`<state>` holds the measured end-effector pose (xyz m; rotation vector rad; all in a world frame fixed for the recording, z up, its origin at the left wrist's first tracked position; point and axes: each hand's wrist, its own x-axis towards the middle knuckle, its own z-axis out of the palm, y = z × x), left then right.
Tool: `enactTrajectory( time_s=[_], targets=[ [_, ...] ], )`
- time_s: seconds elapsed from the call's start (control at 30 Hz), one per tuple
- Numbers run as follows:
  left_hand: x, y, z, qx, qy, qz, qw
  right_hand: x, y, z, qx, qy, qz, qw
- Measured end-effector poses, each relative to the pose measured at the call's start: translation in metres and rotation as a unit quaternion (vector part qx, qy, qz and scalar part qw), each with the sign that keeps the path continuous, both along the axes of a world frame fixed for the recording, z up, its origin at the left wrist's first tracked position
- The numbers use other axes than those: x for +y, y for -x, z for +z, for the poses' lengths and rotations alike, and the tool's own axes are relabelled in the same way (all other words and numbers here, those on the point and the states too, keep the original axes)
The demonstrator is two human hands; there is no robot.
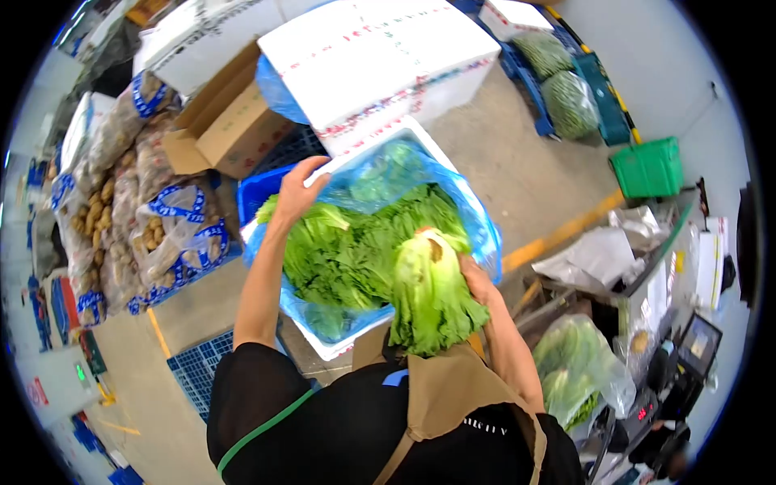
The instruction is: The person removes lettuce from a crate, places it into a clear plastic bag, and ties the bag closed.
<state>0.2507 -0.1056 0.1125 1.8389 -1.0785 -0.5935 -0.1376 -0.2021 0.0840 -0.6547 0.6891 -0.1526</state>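
Over the near rim of the foam box (327, 349), I see the right hand (478, 280) curled against a lettuce (435, 297), apparently supporting its weight, while the left hand (300, 191), fingers half-bent, sits at the far-left rim, perhaps steadying it, grip unclear.

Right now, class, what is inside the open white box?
Leafy greens and a blue plastic liner show inside the box. The greens cover the bottom, so anything deeper cannot be seen.
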Motion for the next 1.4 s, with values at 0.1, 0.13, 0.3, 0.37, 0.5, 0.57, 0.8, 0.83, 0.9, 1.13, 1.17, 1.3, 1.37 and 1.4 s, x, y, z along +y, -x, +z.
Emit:
enactTrajectory(
  time_s=[0.1, 0.13, 0.3, 0.37, 0.5, 0.57, 0.8, 0.83, 0.9, 1.13, 1.17, 1.3, 1.37, 1.4],
  targets=[
    [-0.023, 0.077, 0.061, -0.055, 0.111, -0.286, 0.950, 0.005, -0.021, 0.023, -0.053, 0.005, -0.006, 0.999],
    [-0.029, 0.092, 0.072, -0.039, 0.110, -0.345, 0.931, 0.002, -0.022, 0.022, -0.049, 0.004, 0.020, 0.999],
    [-0.041, 0.107, 0.076, -0.021, 0.085, -0.485, 0.870, -0.002, -0.018, 0.022, -0.038, -0.011, 0.062, 0.997],
    [-0.041, 0.114, 0.079, -0.026, 0.053, -0.486, 0.872, -0.004, -0.018, 0.028, 0.010, 0.012, 0.069, 0.998],
    [-0.044, 0.117, 0.069, -0.038, 0.067, -0.503, 0.861, -0.003, -0.021, 0.039, 0.049, 0.041, 0.087, 0.994],
    [-0.043, 0.120, 0.065, -0.033, 0.101, -0.487, 0.867, -0.006, -0.020, 0.040, 0.061, 0.035, 0.103, 0.992],
    [-0.030, 0.137, 0.062, 0.101, 0.165, -0.312, 0.930, 0.002, -0.014, 0.040, 0.009, 0.055, -0.008, 0.998],
    [-0.026, 0.139, 0.058, 0.178, 0.139, -0.272, 0.935, 0.003, -0.014, 0.040, 0.010, 0.065, -0.014, 0.998],
    [-0.019, 0.148, 0.057, 0.395, 0.123, -0.107, 0.904, -0.001, -0.017, 0.024, 0.024, 0.047, 0.045, 0.998],
    [0.000, 0.090, 0.054, 0.482, 0.309, 0.195, 0.796, 0.012, -0.026, 0.024, -0.019, -0.072, 0.022, 0.997],
    [0.008, 0.060, 0.029, 0.439, 0.316, 0.218, 0.813, 0.011, -0.024, 0.021, -0.026, -0.074, 0.023, 0.997],
    [0.046, -0.041, -0.064, 0.307, 0.248, 0.327, 0.859, 0.011, -0.026, 0.026, -0.024, -0.089, 0.019, 0.996],
    [0.061, -0.070, -0.096, 0.218, 0.133, 0.359, 0.898, 0.013, -0.027, 0.026, -0.006, -0.087, 0.007, 0.996],
    [0.060, -0.066, -0.091, 0.123, 0.070, 0.326, 0.935, 0.014, -0.028, 0.026, -0.010, -0.104, 0.003, 0.995]
  ],
)
